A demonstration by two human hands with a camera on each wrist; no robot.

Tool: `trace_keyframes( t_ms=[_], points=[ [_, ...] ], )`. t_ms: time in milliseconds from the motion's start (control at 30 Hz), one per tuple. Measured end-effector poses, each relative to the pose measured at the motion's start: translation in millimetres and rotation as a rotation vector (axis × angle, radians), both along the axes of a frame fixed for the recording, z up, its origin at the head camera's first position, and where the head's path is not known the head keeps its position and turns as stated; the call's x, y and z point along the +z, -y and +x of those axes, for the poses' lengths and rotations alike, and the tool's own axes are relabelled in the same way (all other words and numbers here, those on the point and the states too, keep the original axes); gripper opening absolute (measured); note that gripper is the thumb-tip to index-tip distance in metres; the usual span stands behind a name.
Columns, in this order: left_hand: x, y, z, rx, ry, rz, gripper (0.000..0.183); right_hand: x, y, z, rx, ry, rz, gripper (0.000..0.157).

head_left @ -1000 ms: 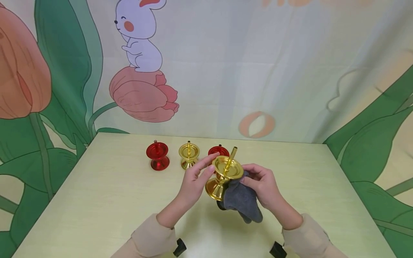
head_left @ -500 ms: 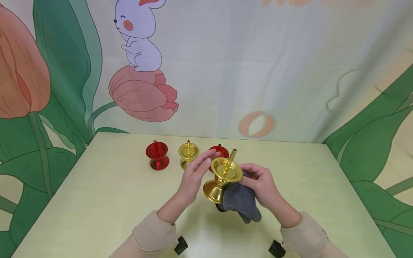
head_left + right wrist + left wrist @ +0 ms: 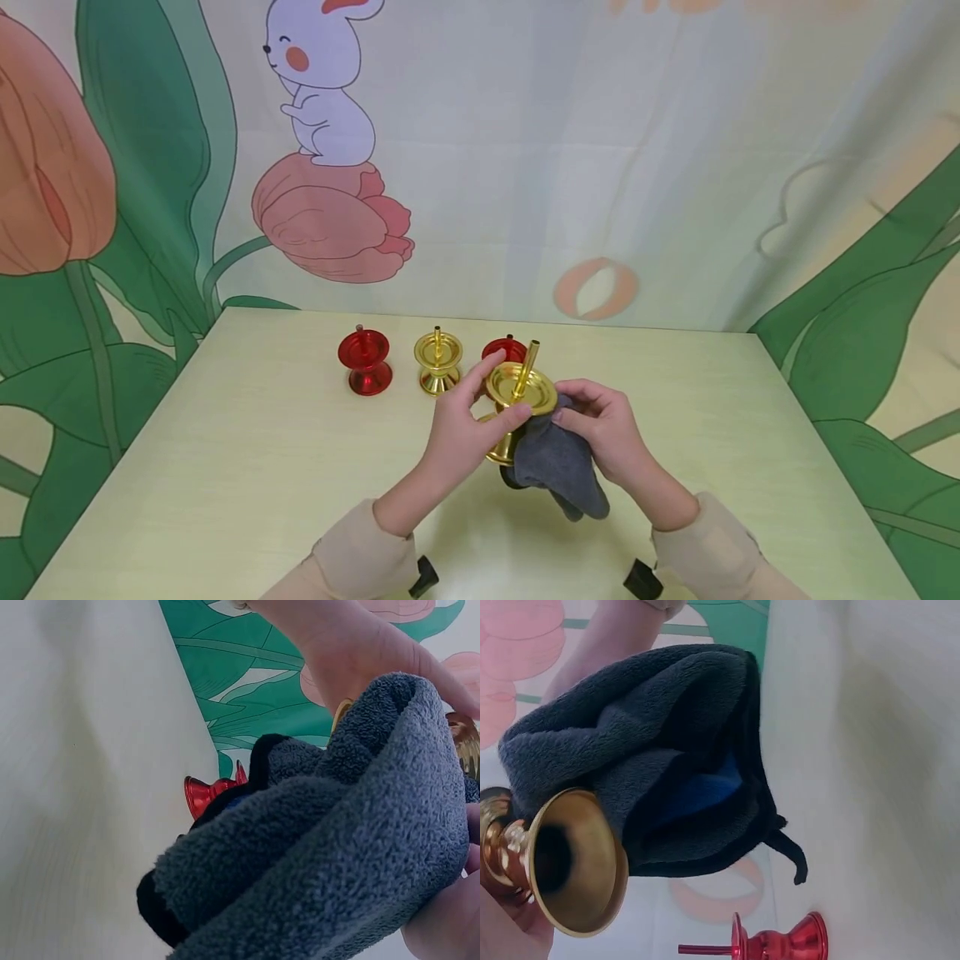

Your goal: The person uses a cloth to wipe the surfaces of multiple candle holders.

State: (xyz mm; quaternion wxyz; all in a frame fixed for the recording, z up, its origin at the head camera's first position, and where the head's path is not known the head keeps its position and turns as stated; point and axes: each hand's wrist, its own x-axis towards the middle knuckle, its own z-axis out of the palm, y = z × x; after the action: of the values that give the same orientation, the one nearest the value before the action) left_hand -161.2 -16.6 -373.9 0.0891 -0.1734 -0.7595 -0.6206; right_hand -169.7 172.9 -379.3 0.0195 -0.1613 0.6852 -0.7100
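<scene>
A shiny gold candle holder (image 3: 517, 392), with a dish and an upright tube, is held slightly tilted above the table. My left hand (image 3: 461, 425) grips it at the dish, thumb in front and fingers round the left side. In the left wrist view, the hollow underside of the candle holder's base (image 3: 585, 862) faces the camera. My right hand (image 3: 607, 429) pinches a dark grey cloth (image 3: 558, 467) against the right side of the holder. The cloth hangs down in folds and hides part of the stem. In the right wrist view, the fluffy cloth (image 3: 330, 847) covers most of the holder.
Along the back of the pale table (image 3: 262, 467) stand a red candle holder (image 3: 365, 358) at left, a gold one (image 3: 438, 358) beside it and another red one (image 3: 506, 346), partly hidden behind my left hand. A printed curtain (image 3: 600, 167) hangs behind the table.
My left hand, with straighter fingers beside the candle holder before, has closed its thumb and fingers round the dish. The candle holder has shifted slightly left. My right hand stays on the cloth.
</scene>
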Motion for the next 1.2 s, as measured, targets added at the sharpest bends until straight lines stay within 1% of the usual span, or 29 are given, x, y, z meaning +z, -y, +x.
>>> trace_keyframes(
  t_ms=[67, 133, 233, 300, 333, 367, 400, 500, 567, 600, 667, 733, 800, 833, 900, 1000, 1100, 1200],
  points=[
    [0.7, 1.4, -1.2, -0.038, 0.011, 0.008, 0.059, 0.5, -0.5, 0.1, 0.013, 0.000, -0.011, 0.030],
    [0.8, 4.2, -3.7, -0.115, 0.015, 0.027, 0.059, 0.6, -1.5, -0.1, 0.041, -0.001, -0.028, 0.029],
    [1.4, 8.4, -8.6, -0.258, 0.026, 0.036, 0.065, 0.2, -3.1, -0.1, 0.102, -0.007, -0.049, 0.032],
    [2.0, 11.1, -11.6, -0.323, 0.041, 0.020, 0.070, -0.1, -4.2, -0.3, 0.136, -0.014, -0.055, 0.034],
    [2.7, 12.2, -12.8, -0.336, 0.049, 0.009, 0.071, -0.3, -4.9, -0.5, 0.145, -0.017, -0.055, 0.034],
    [3.1, 13.1, -13.7, -0.332, 0.055, -0.006, 0.071, -0.6, -5.7, -0.7, 0.146, -0.020, -0.052, 0.034],
    [3.6, 13.8, -14.4, -0.308, 0.064, -0.028, 0.070, -0.8, -6.6, -0.9, 0.139, -0.020, -0.046, 0.034],
    [4.2, 13.7, -15.1, -0.195, 0.060, -0.072, 0.062, -1.5, -9.8, -1.8, 0.093, -0.012, -0.033, 0.033],
    [4.5, 12.2, -14.4, -0.129, 0.023, -0.122, 0.055, -1.9, -12.0, -2.5, 0.056, -0.004, -0.022, 0.032],
    [4.6, 11.3, -13.6, -0.110, -0.004, -0.153, 0.053, -2.2, -12.9, -2.7, 0.039, 0.002, -0.017, 0.031],
    [4.6, 9.1, -11.7, -0.107, -0.062, -0.208, 0.049, -2.2, -14.2, -3.1, 0.008, 0.007, -0.008, 0.028],
    [5.0, 6.9, -9.4, -0.122, -0.090, -0.258, 0.050, -2.5, -14.6, -3.4, -0.024, 0.008, 0.014, 0.026],
    [5.2, 4.4, -7.7, -0.127, -0.081, -0.293, 0.057, -2.8, -14.4, -3.4, -0.057, 0.000, 0.047, 0.021],
    [5.6, 2.9, -7.1, -0.118, -0.064, -0.309, 0.062, -2.9, -14.0, -3.5, -0.075, -0.010, 0.074, 0.019],
    [6.4, -0.1, -6.4, -0.082, -0.028, -0.348, 0.075, -3.3, -13.1, -3.4, -0.110, -0.035, 0.140, 0.019],
    [7.3, -4.5, -6.8, -0.015, -0.013, -0.418, 0.090, -3.4, -12.1, -3.2, -0.151, -0.074, 0.244, 0.022],
    [7.9, -6.2, -8.4, 0.018, -0.020, -0.454, 0.092, -3.0, -12.0, -2.7, -0.165, -0.092, 0.296, 0.022],
    [8.5, -4.8, -11.0, -0.001, -0.018, -0.450, 0.087, -2.4, -13.6, -2.4, -0.154, -0.091, 0.306, 0.022]
  ],
)
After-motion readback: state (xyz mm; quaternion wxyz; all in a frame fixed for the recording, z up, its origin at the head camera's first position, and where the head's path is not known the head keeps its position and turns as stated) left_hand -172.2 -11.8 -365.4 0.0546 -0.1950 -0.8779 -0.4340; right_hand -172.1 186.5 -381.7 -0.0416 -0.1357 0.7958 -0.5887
